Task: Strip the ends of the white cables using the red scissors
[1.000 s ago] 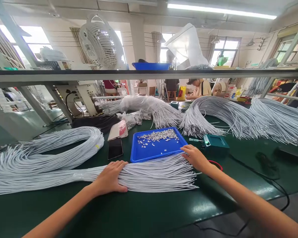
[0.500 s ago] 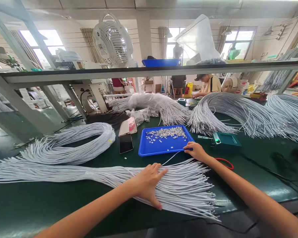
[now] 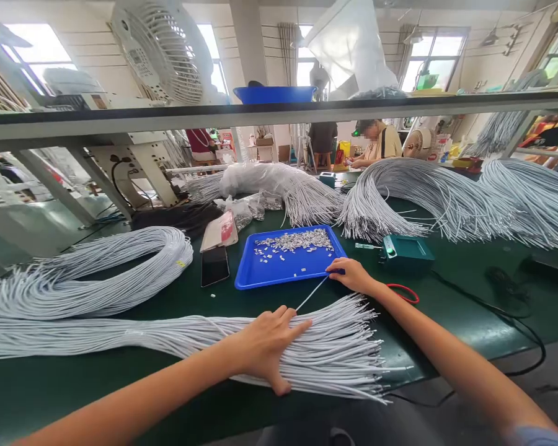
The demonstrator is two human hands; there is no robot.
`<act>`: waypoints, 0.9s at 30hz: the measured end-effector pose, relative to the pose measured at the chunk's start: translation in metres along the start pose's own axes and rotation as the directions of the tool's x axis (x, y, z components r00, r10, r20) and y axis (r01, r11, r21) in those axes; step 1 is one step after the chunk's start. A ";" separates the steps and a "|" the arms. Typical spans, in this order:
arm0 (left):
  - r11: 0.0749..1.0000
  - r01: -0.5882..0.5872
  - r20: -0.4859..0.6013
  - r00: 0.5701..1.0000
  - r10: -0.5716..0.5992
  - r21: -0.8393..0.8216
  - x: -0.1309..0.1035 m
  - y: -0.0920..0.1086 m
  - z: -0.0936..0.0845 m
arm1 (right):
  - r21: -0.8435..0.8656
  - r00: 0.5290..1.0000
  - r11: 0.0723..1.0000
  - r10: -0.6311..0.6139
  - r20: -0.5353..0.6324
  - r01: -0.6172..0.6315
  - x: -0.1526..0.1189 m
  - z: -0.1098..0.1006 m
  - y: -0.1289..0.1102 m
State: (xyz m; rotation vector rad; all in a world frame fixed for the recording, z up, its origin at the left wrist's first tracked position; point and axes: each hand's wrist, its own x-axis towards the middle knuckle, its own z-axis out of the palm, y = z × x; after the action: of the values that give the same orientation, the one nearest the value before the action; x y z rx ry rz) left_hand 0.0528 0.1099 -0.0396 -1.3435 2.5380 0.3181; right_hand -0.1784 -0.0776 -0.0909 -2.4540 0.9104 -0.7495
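Note:
A long bundle of white cables (image 3: pixel 177 332) lies across the green table, its loose ends fanned out to the right. My left hand (image 3: pixel 270 347) rests on the bundle with fingers spread. One cable (image 3: pixel 312 293) runs up from the bundle to my right hand (image 3: pixel 349 274), whose fingers are pinched on its end at the near right corner of a blue tray (image 3: pixel 279 275). Small metallic pieces (image 3: pixel 302 240) are heaped toward the tray's far side, and a few lie scattered nearer. The cable's tip is hidden by the fingers.
Coiled cables (image 3: pixel 144 291) lie at left, beside a phone (image 3: pixel 214 266). A green device (image 3: pixel 407 251) and red loop (image 3: pixel 404 292) sit right of the tray. Cable bundles (image 3: pixel 428 192) lie behind, below a shelf (image 3: pixel 270 116). A person (image 3: pixel 381 141) sits in the background.
The view has shifted, so the table things appear further left and the shelf higher. My left hand stays spread on the bundle; my right hand still pinches the cable beside the tray.

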 end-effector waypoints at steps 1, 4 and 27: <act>1.000 -0.001 0.008 1.000 0.001 0.005 0.000 0.001 -0.002 | 0.003 1.000 1.000 -0.005 0.004 0.005 0.000 -0.001 0.000; 1.000 0.015 0.011 1.000 -0.015 0.028 -0.002 0.005 -0.005 | 0.021 1.000 1.000 -0.015 0.011 0.015 0.001 -0.005 0.002; 0.992 -0.101 0.185 0.979 0.085 0.075 -0.007 0.056 0.007 | -0.030 0.999 0.999 0.031 -0.023 -0.032 -0.001 -0.006 0.006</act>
State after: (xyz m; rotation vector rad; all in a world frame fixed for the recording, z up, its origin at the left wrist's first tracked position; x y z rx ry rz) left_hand 0.0109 0.1481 -0.0400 -1.1141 2.4380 0.3319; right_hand -0.1858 -0.0822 -0.0899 -2.4560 0.9729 -0.7594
